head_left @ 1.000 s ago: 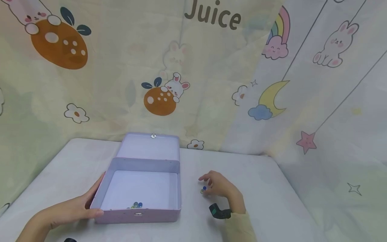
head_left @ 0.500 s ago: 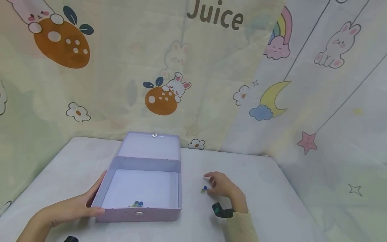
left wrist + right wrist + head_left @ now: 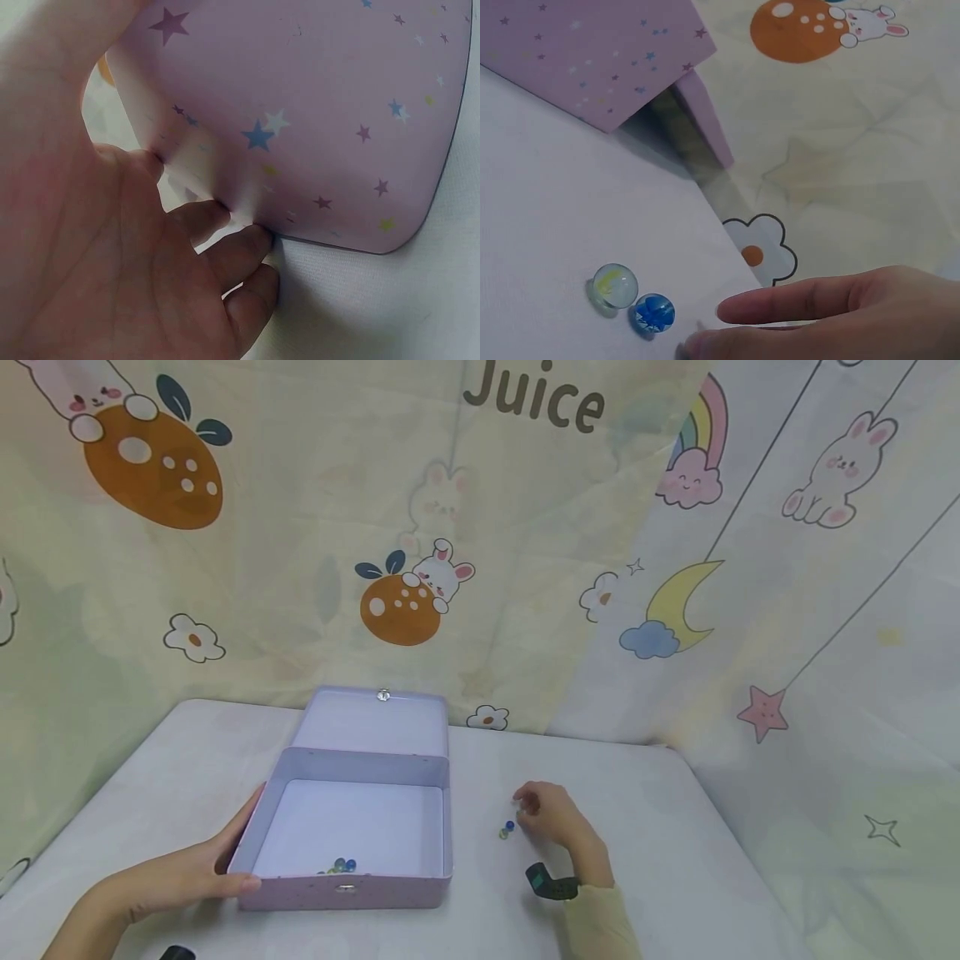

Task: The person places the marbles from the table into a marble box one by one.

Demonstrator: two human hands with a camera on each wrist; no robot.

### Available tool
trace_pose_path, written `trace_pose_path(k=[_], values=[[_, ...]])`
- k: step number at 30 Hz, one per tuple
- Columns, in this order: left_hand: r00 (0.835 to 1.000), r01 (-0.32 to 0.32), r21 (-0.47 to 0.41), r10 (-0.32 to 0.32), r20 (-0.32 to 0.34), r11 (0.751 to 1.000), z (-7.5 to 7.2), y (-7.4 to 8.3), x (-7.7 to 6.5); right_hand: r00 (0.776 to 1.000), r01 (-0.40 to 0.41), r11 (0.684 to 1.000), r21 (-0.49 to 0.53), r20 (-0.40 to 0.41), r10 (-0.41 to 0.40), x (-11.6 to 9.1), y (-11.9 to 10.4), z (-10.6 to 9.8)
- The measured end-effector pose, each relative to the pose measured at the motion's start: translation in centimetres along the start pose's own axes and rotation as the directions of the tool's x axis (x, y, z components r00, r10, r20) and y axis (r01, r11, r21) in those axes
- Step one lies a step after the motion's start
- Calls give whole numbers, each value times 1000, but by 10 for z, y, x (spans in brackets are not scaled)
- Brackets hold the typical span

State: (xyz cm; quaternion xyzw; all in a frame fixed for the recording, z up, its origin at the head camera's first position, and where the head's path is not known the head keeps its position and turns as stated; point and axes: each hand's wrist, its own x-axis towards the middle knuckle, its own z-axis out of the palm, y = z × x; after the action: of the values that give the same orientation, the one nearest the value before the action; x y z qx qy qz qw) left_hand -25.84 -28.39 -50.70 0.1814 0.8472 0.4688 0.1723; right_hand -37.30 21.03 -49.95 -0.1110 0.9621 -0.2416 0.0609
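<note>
A lilac tin box (image 3: 345, 893) with printed stars stands on the table, its hinged lid (image 3: 375, 722) tipped back. Several glass marbles (image 3: 341, 866) lie inside near the front wall. My left hand (image 3: 191, 872) holds the box at its front left corner, thumb on the front and fingers along the side. To the right of the box, my right hand (image 3: 555, 814) hovers low, thumb and index finger bent close together; I cannot tell whether something is between them. Just beside its fingertips, a blue marble (image 3: 655, 313) and a clear marble with yellow (image 3: 616, 286) lie on the table.
The white table (image 3: 645, 827) reaches back to a printed cloth (image 3: 525, 568) with rabbits and oranges. A black device (image 3: 551, 882) is strapped on the right wrist, below a pale sleeve (image 3: 600, 922).
My right hand has drawn slightly right, away from the two marbles, and its outstretched index finger has bent in towards the thumb. The left hand keeps its place on the box.
</note>
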Motion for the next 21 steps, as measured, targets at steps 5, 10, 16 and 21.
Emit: trace_pose_path(k=[5, 10, 16, 21], values=[[1000, -7, -2, 7, -6, 1000, 1, 1, -1, 999, -10, 1000, -3, -39, 10, 2, -1, 2], [1000, -13, 38, 14, -22, 999, 1, 2, -1, 998, 11, 1000, -29, -66, -13, 6, -1, 6], [1000, 2, 22, -1, -10, 1000, 1, 3, -1, 996, -22, 999, -38, -87, 19, 10, -4, 12], [1000, 1, 7, -1, -11, 1000, 1, 3, -2, 994, 14, 1000, -7, -108, -15, 9, -11, 15]])
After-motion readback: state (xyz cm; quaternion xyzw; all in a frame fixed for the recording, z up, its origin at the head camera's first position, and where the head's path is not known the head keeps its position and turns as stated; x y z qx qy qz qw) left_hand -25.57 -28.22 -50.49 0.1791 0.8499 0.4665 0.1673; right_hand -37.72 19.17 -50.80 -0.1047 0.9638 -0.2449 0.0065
